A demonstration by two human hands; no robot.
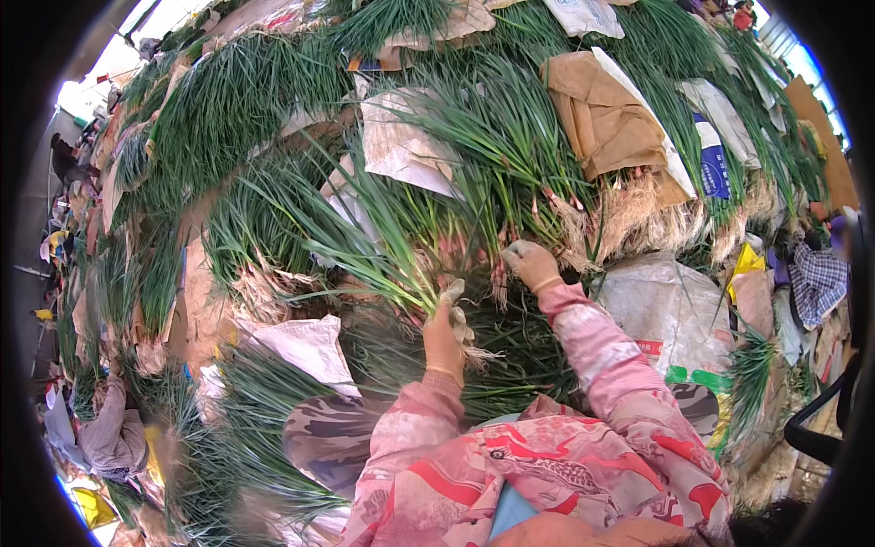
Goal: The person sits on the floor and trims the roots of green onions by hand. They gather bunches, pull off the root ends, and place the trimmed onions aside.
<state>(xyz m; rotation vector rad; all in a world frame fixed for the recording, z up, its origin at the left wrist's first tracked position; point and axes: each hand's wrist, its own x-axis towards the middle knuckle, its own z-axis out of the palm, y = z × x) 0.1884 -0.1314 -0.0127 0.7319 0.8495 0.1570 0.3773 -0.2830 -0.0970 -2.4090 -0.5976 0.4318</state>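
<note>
My left hand [446,338], in a thin pale glove, grips a bunch of green-leaved allium plants [391,253] by the base. Their leaves fan out up and to the left, and roots hang out below the fist. My right hand [532,265], gloved too, touches the reddish stem bases of a large row of the same plants [506,137]; its fingertips are close together, and I cannot tell whether a stem is between them. Loose green plants [513,355] lie in front of my body, between my arms.
A brown paper sheet [601,123] covers part of the row. A white woven sack [663,308] lies right of my right arm, a white cloth-like sheet [307,349] to the left. More plants surround me. A person [113,437] is at the lower left, another [817,280] at the right.
</note>
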